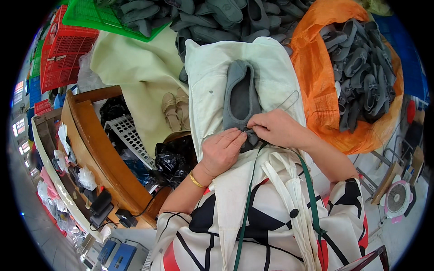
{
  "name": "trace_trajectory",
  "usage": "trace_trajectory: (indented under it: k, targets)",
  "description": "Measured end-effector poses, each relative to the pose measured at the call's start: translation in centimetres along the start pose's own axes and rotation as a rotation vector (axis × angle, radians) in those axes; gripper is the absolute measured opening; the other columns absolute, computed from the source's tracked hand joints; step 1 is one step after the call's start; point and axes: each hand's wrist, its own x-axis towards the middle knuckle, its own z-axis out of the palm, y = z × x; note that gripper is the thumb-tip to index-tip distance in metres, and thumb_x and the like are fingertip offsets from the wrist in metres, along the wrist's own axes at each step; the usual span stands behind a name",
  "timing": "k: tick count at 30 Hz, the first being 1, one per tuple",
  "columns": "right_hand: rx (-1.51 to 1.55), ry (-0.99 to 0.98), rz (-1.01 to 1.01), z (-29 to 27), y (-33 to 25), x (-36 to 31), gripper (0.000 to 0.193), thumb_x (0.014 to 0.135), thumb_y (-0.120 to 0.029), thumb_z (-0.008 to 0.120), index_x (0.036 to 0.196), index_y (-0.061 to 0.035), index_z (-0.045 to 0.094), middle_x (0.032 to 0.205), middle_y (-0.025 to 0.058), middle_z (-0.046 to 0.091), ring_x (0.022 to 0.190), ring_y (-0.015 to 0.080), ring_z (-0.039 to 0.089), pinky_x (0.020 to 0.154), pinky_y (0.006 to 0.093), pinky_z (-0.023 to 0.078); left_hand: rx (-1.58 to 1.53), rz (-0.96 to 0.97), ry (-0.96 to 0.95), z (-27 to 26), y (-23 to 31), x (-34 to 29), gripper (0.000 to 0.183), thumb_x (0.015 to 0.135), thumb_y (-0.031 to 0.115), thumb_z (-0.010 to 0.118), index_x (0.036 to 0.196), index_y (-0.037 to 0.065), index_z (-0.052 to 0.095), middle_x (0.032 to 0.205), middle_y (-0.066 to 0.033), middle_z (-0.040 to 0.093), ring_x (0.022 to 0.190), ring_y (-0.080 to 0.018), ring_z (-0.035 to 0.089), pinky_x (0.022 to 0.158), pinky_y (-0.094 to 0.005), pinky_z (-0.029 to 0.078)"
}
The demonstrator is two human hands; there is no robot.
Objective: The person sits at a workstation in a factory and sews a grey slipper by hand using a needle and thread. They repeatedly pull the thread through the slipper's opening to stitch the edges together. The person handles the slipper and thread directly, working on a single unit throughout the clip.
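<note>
A grey slip-on shoe (229, 110) rests sole-down on a white cushion (203, 67) in front of me, its opening facing up and its near end close to my body. My left hand (222, 151) presses closed fingers on that near end, around a small grey fabric piece (250, 141) that looks like a bow. Just right of it, my right hand (278, 128) pinches something too small to make out against the same spot. A thin thread or wire loop (289, 100) arcs over the cushion beside my right hand.
Grey shoes (217, 27) are heaped beyond the cushion, and more fill an orange sack (312, 58) at right. A wooden drawer unit (97, 156), black plastic bags (172, 160) and beige sandals (171, 110) lie left. Green (95, 16) and red crates (63, 54) stand far left; a fan (398, 198) is right.
</note>
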Motion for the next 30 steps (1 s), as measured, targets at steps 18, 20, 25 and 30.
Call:
trace_trajectory:
  k: [18, 20, 25, 30]
  targets:
    - [0.259, -0.008, -0.015, 1.5, 2.3, 0.4, 0.014, 0.094, -0.015, 0.06, 0.101, -0.0032, 0.061, 0.083, 0.0113, 0.067, 0.072, 0.0228, 0.064, 0.068, 0.0314, 0.049, -0.036, -0.035, 0.04, 0.2, -0.1, -0.2, 0.032, 0.066, -0.004, 0.071, 0.096, 0.007, 0.072, 0.091, -0.0083, 0.07, 0.083, -0.0241, 0.071, 0.065, -0.032, 0.057]
    - [0.218, -0.001, 0.049, 1.7, 1.5, 0.3, 0.012, 0.095, -0.015, 0.058, 0.1, -0.0036, 0.056, 0.08, 0.0124, 0.065, 0.07, 0.0265, 0.063, 0.066, 0.0348, 0.049, -0.031, -0.019, 0.057, 0.3, -0.2, -0.1, 0.026, 0.068, -0.002, 0.069, 0.093, 0.006, 0.071, 0.089, -0.0089, 0.07, 0.08, -0.0239, 0.071, 0.064, -0.0318, 0.058]
    - [0.101, 0.068, 0.066, 2.5, -0.7, 1.4, 0.012, 0.096, -0.017, 0.055, 0.097, -0.006, 0.05, 0.079, 0.0143, 0.063, 0.073, 0.035, 0.062, 0.065, 0.0429, 0.048, 0.058, 0.046, 0.041, 0.3, -0.2, -0.2, 0.027, 0.069, 0.001, 0.068, 0.095, 0.006, 0.072, 0.09, -0.0082, 0.07, 0.082, -0.024, 0.071, 0.065, -0.0324, 0.057]
    - [-0.202, -0.036, 0.037, 1.1, -1.8, 2.5, 0.013, 0.092, -0.02, 0.06, 0.094, -0.0081, 0.055, 0.083, 0.013, 0.062, 0.077, 0.0352, 0.063, 0.066, 0.0446, 0.049, 0.156, 0.077, 0.016, -0.2, 0.3, -0.3, 0.031, 0.067, 0.004, 0.068, 0.097, 0.007, 0.074, 0.093, -0.0059, 0.07, 0.085, -0.022, 0.066, 0.067, -0.0322, 0.054]
